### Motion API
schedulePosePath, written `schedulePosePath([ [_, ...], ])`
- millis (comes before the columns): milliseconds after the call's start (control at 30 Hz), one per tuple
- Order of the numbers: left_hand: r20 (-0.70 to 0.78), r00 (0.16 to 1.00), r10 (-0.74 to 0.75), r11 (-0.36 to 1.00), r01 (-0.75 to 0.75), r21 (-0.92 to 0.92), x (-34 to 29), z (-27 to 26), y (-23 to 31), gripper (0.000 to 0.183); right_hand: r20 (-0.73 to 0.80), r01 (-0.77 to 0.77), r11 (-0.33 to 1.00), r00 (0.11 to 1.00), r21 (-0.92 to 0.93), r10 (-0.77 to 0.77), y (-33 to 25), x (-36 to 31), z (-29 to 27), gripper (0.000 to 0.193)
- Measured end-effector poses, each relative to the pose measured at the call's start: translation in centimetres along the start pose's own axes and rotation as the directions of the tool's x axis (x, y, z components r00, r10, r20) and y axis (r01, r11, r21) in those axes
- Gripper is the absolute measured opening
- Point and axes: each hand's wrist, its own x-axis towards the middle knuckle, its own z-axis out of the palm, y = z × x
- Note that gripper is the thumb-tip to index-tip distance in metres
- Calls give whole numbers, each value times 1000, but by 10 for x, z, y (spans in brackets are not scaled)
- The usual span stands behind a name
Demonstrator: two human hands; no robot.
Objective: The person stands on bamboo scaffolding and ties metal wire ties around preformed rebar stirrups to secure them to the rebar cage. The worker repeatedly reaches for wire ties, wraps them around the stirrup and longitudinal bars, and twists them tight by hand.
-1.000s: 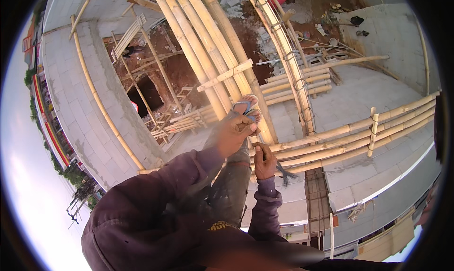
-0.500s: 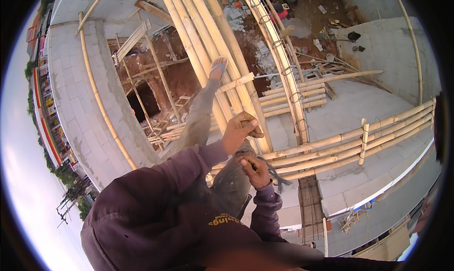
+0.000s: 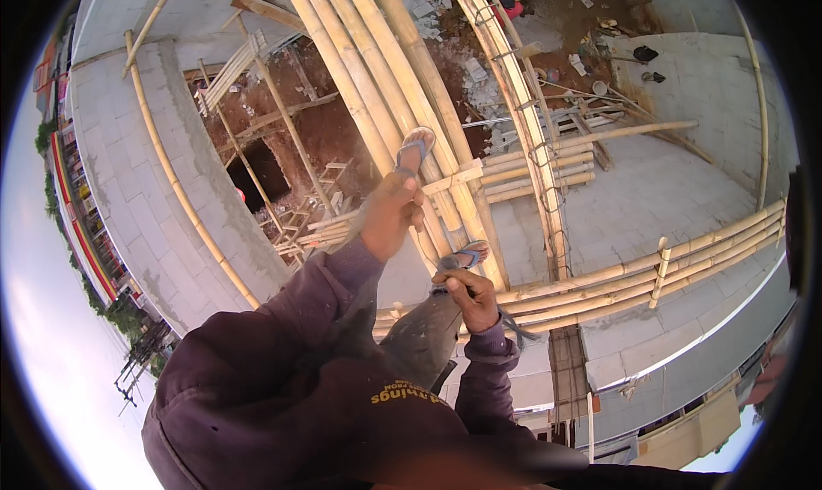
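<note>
The left hand (image 3: 392,214) is raised over the near left edge of the bamboo poles (image 3: 385,79), its fingers curled in and the thumb drawn against them. The right hand (image 3: 471,297) is nearer and farther right, below the right foot, with thumb and forefinger brought together in a narrow pinch. The two hands are apart; whether anything thin is caught in either grip is too small to tell. A bundle of dark strands (image 3: 517,327) hangs just beside the right wrist, on its right side; what it is fastened to cannot be told.

The bundle is blue-grey and thin, its loose ends fanning out to the right. The poles are pale yellow and jointed, laid side by side and running away to the far side, crossed by a flat wooden batten (image 3: 454,178). Sandalled feet stand on them, the left foot (image 3: 415,143) farther out than the right foot (image 3: 473,252).

To the right runs a row of bamboo rails (image 3: 591,286) with a short upright piece (image 3: 660,273) across it. Past the poles rises a long beam (image 3: 514,71) with dark metal hoops. At far right, on the ground below, sits a pale round bucket (image 3: 599,88); its contents are too small to make out.
</note>
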Motion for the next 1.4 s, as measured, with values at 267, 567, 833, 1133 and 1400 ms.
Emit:
schedulePosePath([
  [267, 133, 989, 70, 970, -36, -239, 44, -38, 142, 12, 23, -48, 948, 998, -314, 58, -40, 112, 52, 27],
  [567, -143, 956, 256, 888, -291, -356, 78, -71, 199, 19, 88, 180, 872, 984, -456, -157, -114, 172, 61, 17],
  [833, -159, 981, 112, 952, -152, -267, 74, -18, 173, 25, -41, 194, 674, 948, -713, -316, -139, 214, 95, 16],
  [1133, -83, 914, 398, 879, -405, -250, 86, -20, 241, 23, 3, 162, 362, 915, -918, -403, -151, 279, 75, 20],
  [1400, -10, 906, 423, 859, -404, -314, 132, -35, 317, 24, -296, -86, 412, 827, -907, -479, -146, 375, 60, 40],
])
